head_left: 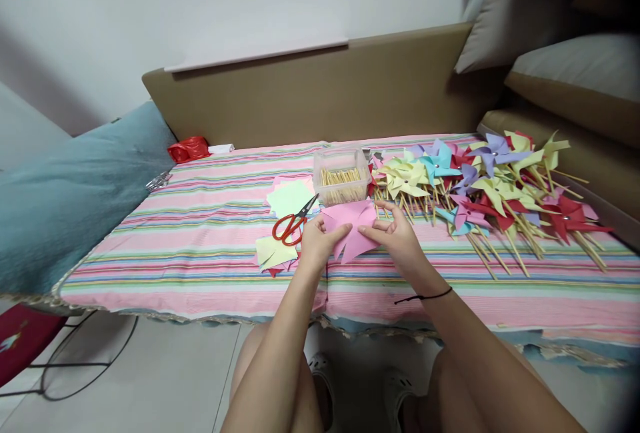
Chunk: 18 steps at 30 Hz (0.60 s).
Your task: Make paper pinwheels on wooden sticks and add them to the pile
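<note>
A pink paper square (351, 216) with slits cut in from its corners is held up between my hands. My left hand (319, 241) grips its left side, the thumb lying on the paper. My right hand (395, 232) pinches the right side, its thumb pointing toward the middle. Just left of my left hand lie scissors (291, 225) with red-orange handles, blades pointing up and right. Under and below them rests a small stack of slit paper squares (277, 252), pale yellow on top. Behind is a pile of uncut-looking paper, pale green (291, 199) uppermost.
A clear plastic box (341, 176) of wooden sticks stands beyond my hands. Many colourful paper pinwheels (495, 186) on sticks are heaped at the right on the striped cloth (165, 246). A red bag (189, 149) lies at the far left, near a blue cushion (95, 186).
</note>
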Tool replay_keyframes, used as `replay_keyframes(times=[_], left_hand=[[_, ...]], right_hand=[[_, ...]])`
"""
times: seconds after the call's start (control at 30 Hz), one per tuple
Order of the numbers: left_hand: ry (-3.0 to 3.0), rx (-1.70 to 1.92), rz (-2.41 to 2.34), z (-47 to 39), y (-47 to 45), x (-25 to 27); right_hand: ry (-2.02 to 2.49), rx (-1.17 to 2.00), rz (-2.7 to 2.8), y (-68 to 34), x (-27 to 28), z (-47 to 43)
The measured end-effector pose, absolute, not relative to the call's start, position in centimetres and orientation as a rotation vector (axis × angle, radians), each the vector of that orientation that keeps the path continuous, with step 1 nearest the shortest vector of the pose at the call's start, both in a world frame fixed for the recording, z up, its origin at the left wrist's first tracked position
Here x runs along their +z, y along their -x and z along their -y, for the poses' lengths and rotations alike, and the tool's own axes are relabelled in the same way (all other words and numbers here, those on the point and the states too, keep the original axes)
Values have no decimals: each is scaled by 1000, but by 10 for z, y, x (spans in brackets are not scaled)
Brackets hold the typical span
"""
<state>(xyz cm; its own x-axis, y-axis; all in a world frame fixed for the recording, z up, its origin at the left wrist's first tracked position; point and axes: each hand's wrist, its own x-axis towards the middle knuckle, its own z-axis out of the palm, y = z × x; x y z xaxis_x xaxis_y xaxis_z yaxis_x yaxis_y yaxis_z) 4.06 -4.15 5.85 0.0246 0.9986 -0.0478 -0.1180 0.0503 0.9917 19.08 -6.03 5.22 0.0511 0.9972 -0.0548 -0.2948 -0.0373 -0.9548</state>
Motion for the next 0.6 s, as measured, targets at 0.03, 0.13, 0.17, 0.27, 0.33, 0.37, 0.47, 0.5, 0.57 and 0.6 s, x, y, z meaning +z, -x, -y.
replay_keyframes(times=[0.03, 0.13, 0.17, 0.27, 0.33, 0.37, 0.47, 0.5, 0.57, 0.6], left_hand=[[-1096, 1200, -1117, 41, -41, 58], [-1097, 1183, -1084, 42, -42, 57], [-1097, 1175, -1077, 43, -42, 58], [-1120, 1127, -1075, 43, -38, 64], [-1153, 1098, -1093, 43, -33, 69], [-1171, 1090, -1105, 42, -30, 72], [-1200, 1058, -1107, 41, -22, 78], [-1204, 1046, -1096, 41, -21, 80], [-1210, 1028, -1081, 41, -19, 81], [-1212, 1025, -1073, 41, -19, 80]], right_hand=[[1050, 1313, 916, -190, 52, 60], [1057, 1276, 900, -190, 51, 60], [1058, 1276, 902, -191, 51, 60], [1089, 1315, 938, -195, 51, 59], [1139, 1349, 976, -200, 51, 58], [1166, 1366, 997, -202, 51, 58], [1226, 1424, 1079, -207, 52, 60], [1238, 1446, 1113, -208, 52, 61], [1255, 1496, 1175, -209, 53, 62], [1259, 1519, 1198, -209, 53, 63]])
